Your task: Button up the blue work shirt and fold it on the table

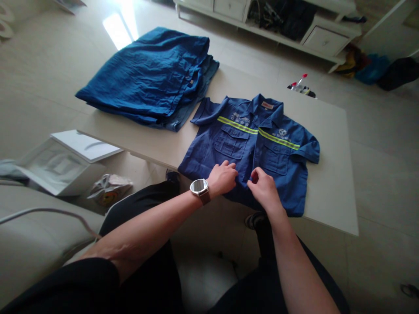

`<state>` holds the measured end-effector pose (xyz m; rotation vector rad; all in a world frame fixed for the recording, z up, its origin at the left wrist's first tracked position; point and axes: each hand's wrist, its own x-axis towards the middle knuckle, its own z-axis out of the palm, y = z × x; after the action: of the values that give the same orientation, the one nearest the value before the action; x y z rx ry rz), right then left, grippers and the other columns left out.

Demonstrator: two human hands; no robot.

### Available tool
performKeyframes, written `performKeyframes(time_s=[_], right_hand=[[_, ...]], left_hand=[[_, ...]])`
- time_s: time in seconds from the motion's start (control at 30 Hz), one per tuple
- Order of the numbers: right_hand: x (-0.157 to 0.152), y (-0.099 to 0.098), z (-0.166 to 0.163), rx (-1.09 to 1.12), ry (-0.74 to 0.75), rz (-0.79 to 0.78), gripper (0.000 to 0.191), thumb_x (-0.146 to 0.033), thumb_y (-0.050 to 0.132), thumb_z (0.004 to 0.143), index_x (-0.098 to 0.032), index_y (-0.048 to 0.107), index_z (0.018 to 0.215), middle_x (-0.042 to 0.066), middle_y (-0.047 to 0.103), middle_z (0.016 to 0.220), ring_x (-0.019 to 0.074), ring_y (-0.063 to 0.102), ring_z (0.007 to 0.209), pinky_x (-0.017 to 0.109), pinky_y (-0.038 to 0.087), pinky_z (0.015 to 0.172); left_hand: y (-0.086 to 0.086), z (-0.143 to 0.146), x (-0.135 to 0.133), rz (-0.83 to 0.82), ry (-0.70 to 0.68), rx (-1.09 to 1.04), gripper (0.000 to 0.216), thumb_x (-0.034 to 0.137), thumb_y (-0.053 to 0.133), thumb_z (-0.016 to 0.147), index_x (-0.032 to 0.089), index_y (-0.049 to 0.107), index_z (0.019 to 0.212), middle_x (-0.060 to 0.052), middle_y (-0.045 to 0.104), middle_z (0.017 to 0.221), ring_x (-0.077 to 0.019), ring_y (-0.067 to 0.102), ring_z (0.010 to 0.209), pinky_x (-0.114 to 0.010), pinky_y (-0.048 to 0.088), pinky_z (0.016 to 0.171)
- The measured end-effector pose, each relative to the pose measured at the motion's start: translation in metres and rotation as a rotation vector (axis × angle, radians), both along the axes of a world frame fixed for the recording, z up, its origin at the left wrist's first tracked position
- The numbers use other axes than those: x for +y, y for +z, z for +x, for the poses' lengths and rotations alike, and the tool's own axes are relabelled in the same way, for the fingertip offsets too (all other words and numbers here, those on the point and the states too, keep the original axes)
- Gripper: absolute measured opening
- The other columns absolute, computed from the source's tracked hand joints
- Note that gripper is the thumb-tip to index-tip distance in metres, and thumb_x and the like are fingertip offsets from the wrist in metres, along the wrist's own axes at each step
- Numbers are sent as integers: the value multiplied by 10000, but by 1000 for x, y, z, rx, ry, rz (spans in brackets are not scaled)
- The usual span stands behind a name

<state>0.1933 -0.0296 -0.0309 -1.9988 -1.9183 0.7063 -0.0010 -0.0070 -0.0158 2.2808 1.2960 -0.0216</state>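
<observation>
At ten o'clock from the blue shirt (203, 150), a pile of folded blue clothes (140, 74) sits on the table (330, 174), seemingly set aside for room. The left hand (223, 178), at the shirt's seven o'clock, has its fingers bent onto the cloth; whether they grip, I cannot tell. The shirt lies front up, collar at twelve o'clock, likely keeping its lower edge within reach. At six o'clock, the right hand (263, 189) pinches the front edge between thumb and forefinger. White chest lettering (240, 118) and the collar label (267, 105) are illegible.
</observation>
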Motion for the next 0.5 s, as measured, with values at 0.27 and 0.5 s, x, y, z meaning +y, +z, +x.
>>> performKeyframes(time_s=[0.27,0.5], right_hand=[[-1,5,-1,143,-52,-31,323,-165,600,688,-260,545,991,-45,616,726,176,619,652,283,441,661],[-3,9,2,161,-55,-41,381,-165,605,670,-253,559,1037,-44,617,756,163,622,640,278,460,651]], left_hand=[[-10,13,2,25,33,-52,251,275,554,978,181,769,1068,-117,693,1144,-273,649,1076,-373,548,879],[-30,30,-3,33,32,-156,252,174,562,931,192,768,1075,-93,713,1088,-245,688,1029,-343,545,886]])
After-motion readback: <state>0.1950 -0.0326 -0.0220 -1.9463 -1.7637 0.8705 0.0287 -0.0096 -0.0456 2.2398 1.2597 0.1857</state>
